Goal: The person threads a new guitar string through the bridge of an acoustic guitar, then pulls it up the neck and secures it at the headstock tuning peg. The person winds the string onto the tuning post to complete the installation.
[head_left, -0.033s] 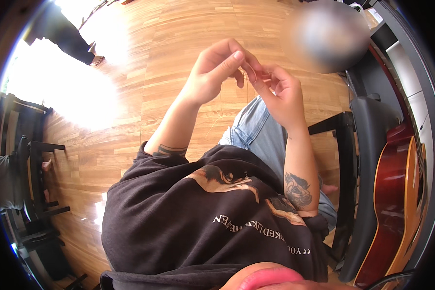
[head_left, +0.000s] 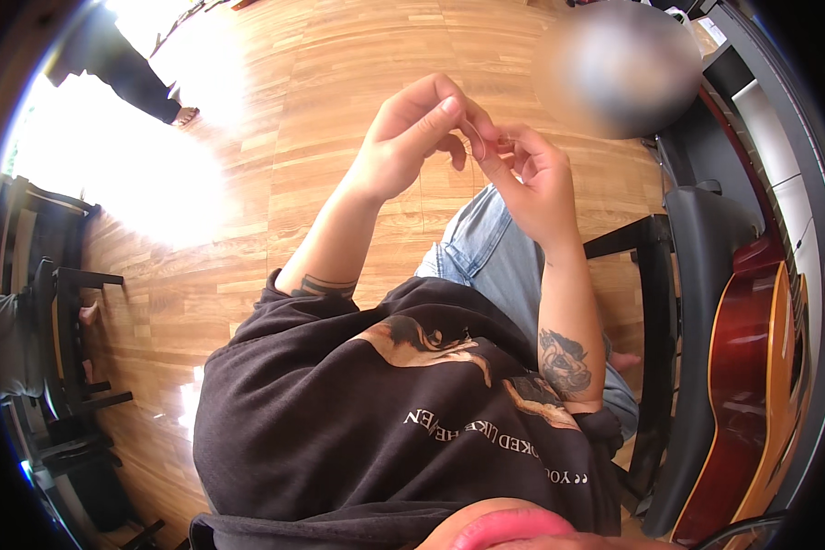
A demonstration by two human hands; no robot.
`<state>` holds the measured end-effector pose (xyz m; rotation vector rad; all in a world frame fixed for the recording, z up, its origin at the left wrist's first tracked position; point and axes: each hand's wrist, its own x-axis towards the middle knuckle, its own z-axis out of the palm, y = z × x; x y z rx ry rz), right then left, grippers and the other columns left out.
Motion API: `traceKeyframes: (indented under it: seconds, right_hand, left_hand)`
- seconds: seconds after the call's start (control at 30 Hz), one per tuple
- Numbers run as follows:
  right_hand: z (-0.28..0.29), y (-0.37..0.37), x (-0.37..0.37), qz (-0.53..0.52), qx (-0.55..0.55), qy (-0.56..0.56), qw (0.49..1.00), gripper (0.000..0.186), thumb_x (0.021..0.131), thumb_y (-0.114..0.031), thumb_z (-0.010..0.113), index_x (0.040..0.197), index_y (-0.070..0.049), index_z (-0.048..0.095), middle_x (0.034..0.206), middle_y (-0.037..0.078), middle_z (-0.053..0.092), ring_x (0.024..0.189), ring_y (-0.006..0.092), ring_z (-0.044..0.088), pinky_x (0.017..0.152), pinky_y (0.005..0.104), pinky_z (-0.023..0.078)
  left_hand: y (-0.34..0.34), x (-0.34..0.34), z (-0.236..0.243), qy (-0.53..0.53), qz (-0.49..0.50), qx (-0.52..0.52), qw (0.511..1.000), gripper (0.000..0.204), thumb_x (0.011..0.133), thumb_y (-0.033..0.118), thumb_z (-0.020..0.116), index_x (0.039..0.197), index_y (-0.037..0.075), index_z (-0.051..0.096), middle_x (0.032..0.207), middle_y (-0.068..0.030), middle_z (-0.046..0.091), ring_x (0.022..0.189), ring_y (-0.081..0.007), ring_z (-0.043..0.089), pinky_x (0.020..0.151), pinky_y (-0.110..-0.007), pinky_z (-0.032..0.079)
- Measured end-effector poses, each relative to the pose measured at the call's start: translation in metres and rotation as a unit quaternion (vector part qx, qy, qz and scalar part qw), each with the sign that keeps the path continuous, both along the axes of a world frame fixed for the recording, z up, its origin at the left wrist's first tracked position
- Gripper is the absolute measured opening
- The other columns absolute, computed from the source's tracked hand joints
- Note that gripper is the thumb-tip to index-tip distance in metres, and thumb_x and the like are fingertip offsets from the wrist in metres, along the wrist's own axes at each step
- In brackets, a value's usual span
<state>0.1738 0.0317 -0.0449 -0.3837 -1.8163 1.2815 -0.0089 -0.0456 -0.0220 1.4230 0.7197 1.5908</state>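
Note:
Both my hands are raised in front of my body, close together. Between their fingertips runs a very thin, pale, curved strand (head_left: 478,139); whether it is thread or fine wire I cannot make out. My left hand (head_left: 411,137) is closed, with its fingers curled over and the thumb lying along them. My right hand (head_left: 535,183) is also closed, thumb and forefinger pinched at the strand and the other fingers bent. The fingertips of the two hands nearly meet. Below them are my jeans-clad leg (head_left: 490,234) and the wooden floor (head_left: 339,229).
At right, a brown-red guitar (head_left: 742,367) leans beside a black padded seat (head_left: 697,275) with a dark frame. Black chairs (head_left: 64,302) stand at left, with part of a person there. Another person's leg (head_left: 124,69) shows at upper left. A blurred patch covers the upper right.
My hands have barely shifted. A loose length of strand that showed hanging below them is now much harder to see.

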Motion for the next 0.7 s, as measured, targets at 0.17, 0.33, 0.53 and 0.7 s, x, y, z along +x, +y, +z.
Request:
traceKeyframes:
  seconds: [0.17, 0.33, 0.53, 0.7]
  right_hand:
    - [-0.006, 0.006, 0.001, 0.0, -0.038, 0.079, 0.996, 0.016, 0.098, -0.01, 0.072, 0.109, 0.002, 0.07, 0.093, 0.004, 0.07, 0.086, 0.0088, 0.065, 0.07, 0.0242, 0.051]
    - [0.008, 0.01, 0.01, -0.014, -0.145, 0.126, 0.981, 0.011, 0.099, -0.007, 0.07, 0.108, 0.0, 0.07, 0.094, 0.004, 0.071, 0.083, 0.0097, 0.065, 0.068, 0.024, 0.051]
    - [0.005, 0.01, 0.013, -0.006, -0.149, 0.111, 0.983, 0.014, 0.099, -0.008, 0.07, 0.11, 0.0, 0.07, 0.099, 0.005, 0.075, 0.085, 0.0121, 0.071, 0.068, 0.0245, 0.051]
    - [0.011, 0.006, 0.017, 0.0, -0.144, 0.133, 0.981, 0.015, 0.1, -0.007, 0.068, 0.113, -0.001, 0.069, 0.098, 0.006, 0.075, 0.088, 0.0122, 0.072, 0.071, 0.024, 0.052]
  left_hand:
    - [0.007, -0.001, -0.003, -0.119, -0.048, 0.014, 0.992, 0.026, 0.108, 0.026, 0.047, 0.09, 0.008, 0.05, 0.094, -0.0133, 0.062, 0.094, -0.0252, 0.065, 0.069, -0.033, 0.052]
    - [0.01, -0.014, -0.014, 0.036, 0.023, -0.009, 0.999, 0.021, 0.1, 0.01, 0.057, 0.08, 0.004, 0.057, 0.096, -0.0122, 0.066, 0.085, -0.0177, 0.061, 0.069, -0.029, 0.049]
    - [0.014, 0.012, -0.013, 0.164, 0.151, -0.022, 0.975, 0.016, 0.093, 0.012, 0.075, 0.102, -0.001, 0.071, 0.103, -0.0083, 0.07, 0.083, -0.0111, 0.062, 0.07, -0.027, 0.05]
    - [0.018, 0.032, 0.002, 0.315, 0.275, 0.07, 0.906, 0.019, 0.094, 0.015, 0.077, 0.105, 0.001, 0.07, 0.1, -0.0046, 0.072, 0.084, -0.0084, 0.062, 0.073, -0.026, 0.051]
